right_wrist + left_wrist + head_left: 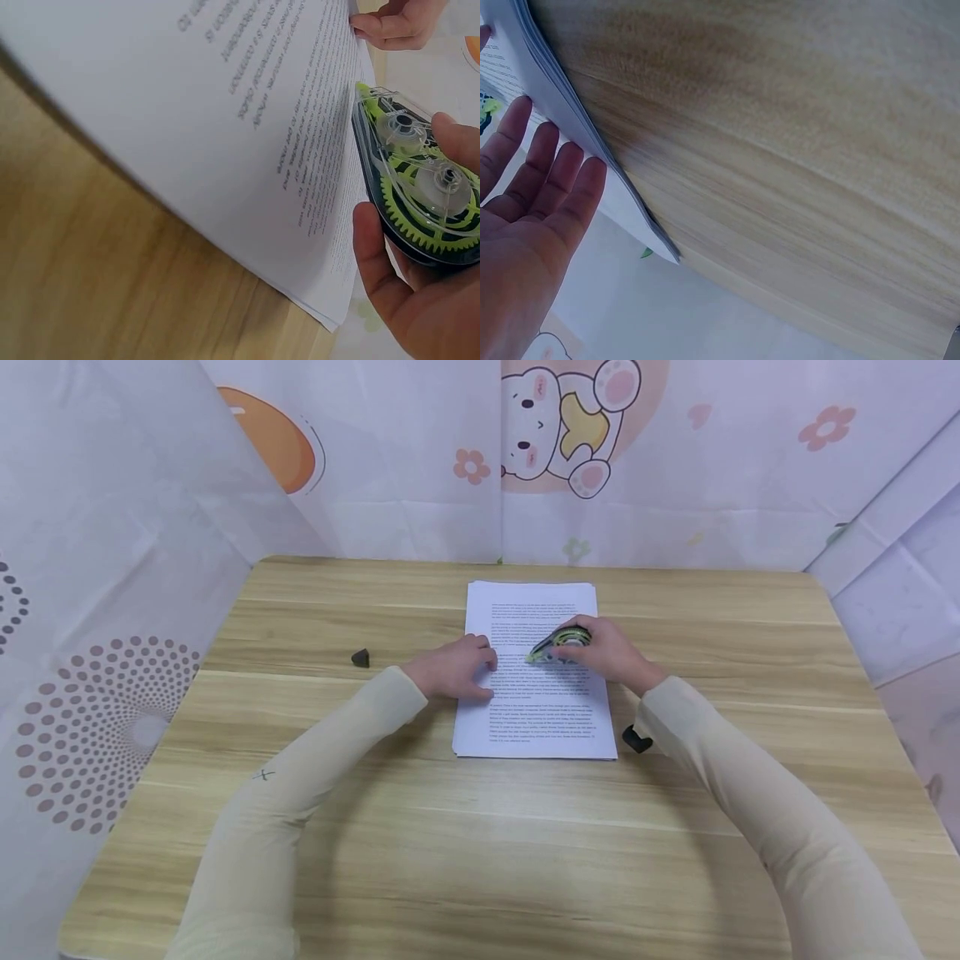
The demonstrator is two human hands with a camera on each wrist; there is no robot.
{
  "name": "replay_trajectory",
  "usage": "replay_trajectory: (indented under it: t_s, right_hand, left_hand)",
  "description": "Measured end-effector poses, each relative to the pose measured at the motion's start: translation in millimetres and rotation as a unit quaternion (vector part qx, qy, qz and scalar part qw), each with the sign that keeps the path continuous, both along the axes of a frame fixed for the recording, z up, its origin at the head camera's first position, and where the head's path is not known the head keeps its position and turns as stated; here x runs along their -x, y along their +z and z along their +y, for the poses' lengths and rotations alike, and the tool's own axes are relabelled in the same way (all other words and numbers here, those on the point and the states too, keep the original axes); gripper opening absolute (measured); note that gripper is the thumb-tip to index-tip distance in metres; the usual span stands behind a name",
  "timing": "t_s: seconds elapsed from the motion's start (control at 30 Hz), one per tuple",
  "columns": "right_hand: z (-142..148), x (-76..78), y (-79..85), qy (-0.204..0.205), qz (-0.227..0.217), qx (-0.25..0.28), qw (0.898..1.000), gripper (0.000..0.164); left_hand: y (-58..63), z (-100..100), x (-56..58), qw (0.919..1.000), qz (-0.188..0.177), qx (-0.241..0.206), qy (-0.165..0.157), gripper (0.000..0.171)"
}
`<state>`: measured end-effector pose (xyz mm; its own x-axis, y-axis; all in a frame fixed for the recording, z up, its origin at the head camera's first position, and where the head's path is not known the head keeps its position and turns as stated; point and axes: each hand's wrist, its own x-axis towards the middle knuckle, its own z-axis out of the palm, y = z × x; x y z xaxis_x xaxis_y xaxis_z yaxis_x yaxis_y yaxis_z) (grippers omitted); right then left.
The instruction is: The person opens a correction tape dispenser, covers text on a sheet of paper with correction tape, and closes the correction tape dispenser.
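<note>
A stack of printed paper sheets (536, 714) lies on the wooden table. My right hand (613, 653) grips a correction tape dispenser (558, 644), its narrow tip over the printed lines in the middle of the page. In the right wrist view the dispenser (424, 180) has a clear case with green gears, held between thumb and fingers. At the stack's left edge, my left hand (457, 668) rests with loosely bent fingers and the thumb apart. The left wrist view shows its fingertips (592, 171) along the margin of the sheets (562, 90).
A small dark piece (361, 657) lies on the table (465, 852) to the left of the paper. Near the right sleeve is a black object (637, 739), partly covered by the cuff. A patterned curtain (405, 527) hangs behind the table's far edge.
</note>
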<state>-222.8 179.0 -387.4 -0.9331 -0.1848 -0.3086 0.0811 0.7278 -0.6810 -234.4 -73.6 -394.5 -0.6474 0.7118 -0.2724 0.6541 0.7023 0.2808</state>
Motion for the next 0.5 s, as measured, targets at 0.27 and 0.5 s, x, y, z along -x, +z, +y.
replay_trajectory:
  t_s: [0.27, 0.5]
  right_hand:
    - [-0.3, -1.6, 1.6, -0.003, -0.005, 0.025, 1.000, 0.042]
    - [-1.4, -0.3, -0.6, 0.010, 0.002, 0.019, 1.000, 0.042]
  left_hand:
    - [0.7, 1.0, 0.0, 0.9999, -0.007, 0.009, 0.005, 0.041]
    - [0.1, 0.8, 0.4, 0.9999, -0.011, 0.008, 0.005, 0.041]
